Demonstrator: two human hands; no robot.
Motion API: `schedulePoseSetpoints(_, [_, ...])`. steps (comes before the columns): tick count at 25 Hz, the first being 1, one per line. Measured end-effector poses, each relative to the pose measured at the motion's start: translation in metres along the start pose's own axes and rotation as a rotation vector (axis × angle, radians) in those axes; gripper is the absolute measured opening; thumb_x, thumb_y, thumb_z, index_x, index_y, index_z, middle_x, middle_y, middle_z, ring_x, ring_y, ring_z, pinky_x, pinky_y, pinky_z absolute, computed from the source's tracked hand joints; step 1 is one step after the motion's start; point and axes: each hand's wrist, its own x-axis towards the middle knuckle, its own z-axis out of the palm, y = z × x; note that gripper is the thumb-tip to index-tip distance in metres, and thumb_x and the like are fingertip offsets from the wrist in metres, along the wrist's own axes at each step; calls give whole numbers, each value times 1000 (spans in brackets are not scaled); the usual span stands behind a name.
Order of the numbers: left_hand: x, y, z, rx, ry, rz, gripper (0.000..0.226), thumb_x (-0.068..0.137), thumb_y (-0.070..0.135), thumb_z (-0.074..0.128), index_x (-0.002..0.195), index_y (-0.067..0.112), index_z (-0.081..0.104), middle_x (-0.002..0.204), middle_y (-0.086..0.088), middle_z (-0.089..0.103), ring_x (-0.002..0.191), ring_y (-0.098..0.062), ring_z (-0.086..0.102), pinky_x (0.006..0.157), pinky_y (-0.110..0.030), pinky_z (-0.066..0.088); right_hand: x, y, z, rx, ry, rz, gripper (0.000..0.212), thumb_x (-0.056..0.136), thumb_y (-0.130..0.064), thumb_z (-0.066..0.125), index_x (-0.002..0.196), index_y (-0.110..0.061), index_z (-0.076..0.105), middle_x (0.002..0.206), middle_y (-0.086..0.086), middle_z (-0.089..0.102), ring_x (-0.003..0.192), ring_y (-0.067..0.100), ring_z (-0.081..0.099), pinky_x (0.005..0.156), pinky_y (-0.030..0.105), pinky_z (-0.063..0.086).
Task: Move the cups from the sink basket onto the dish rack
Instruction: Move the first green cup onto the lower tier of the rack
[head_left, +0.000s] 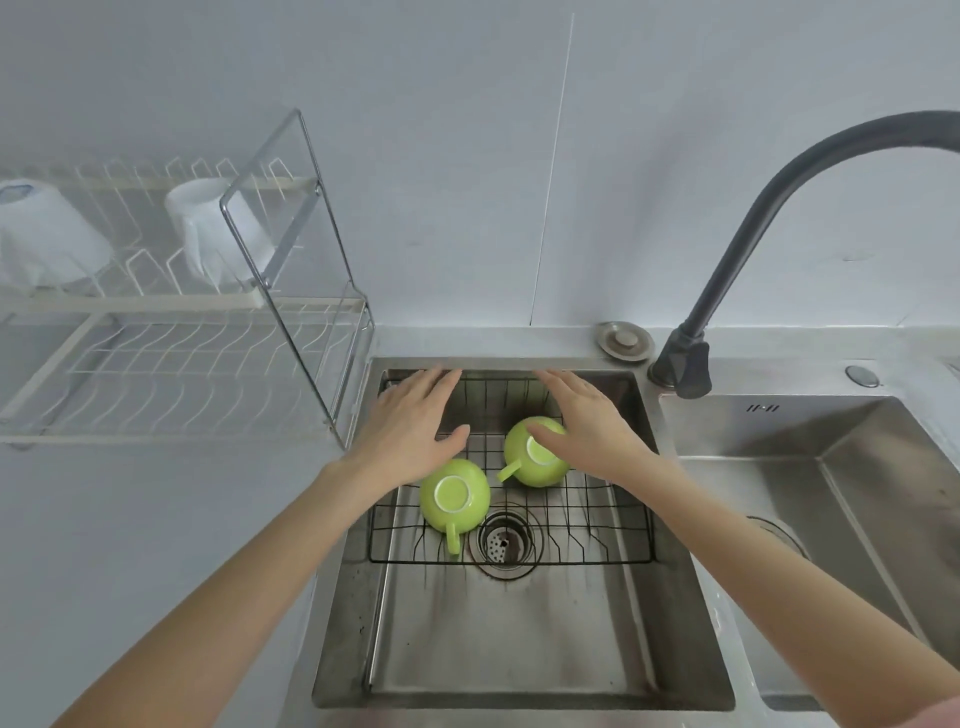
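Note:
Two green cups lie upside down in the black wire sink basket. The near-left cup has its handle toward me; the far-right cup has its handle pointing left. My left hand hovers flat just above and behind the left cup, fingers spread, holding nothing. Over the right cup's far side, my right hand is spread open, its thumb over the cup's base; I cannot tell whether it touches. The white wire dish rack stands on the counter to the left.
Two white cups sit inverted on the rack's upper tier. A chrome frame leans at the rack's right end. A black faucet arches at the right. A second sink bowl lies right. The drain sits under the basket.

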Motion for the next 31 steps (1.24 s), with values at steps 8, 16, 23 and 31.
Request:
schedulePoseSetpoints(8, [43,0,63,-107,-173,-43,65,90,39,44,145,16,17,155,-7,21,142,-22,23,115,-37,23,22,51,42,179,-135,192,65,89,-29,54,145,-14,25,153,9,28,143,23,22,117,36,22])
schedulePoseSetpoints(16, [93,11,124,-293,-314,-126,63,90,37,46,143,14,22,151,-6,30,138,-22,31,111,-36,29,47,91,77,383,-206,409,65,90,-27,53,145,-14,23,148,10,35,134,28,37,107,34,32])
schedulePoseSetpoints(23, [125,12,168,-502,-353,-320,62,88,37,51,140,11,29,147,-10,36,136,-23,34,109,-34,31,64,118,107,579,-191,606,62,89,-28,55,144,-15,27,142,12,44,131,26,42,104,31,35])
schedulePoseSetpoints(31, [141,18,192,-603,-297,-429,64,86,34,56,139,8,31,143,-11,42,131,-25,39,105,-31,32,75,130,126,741,-104,698,56,91,-24,54,141,-12,32,135,11,53,121,24,52,80,14,34])
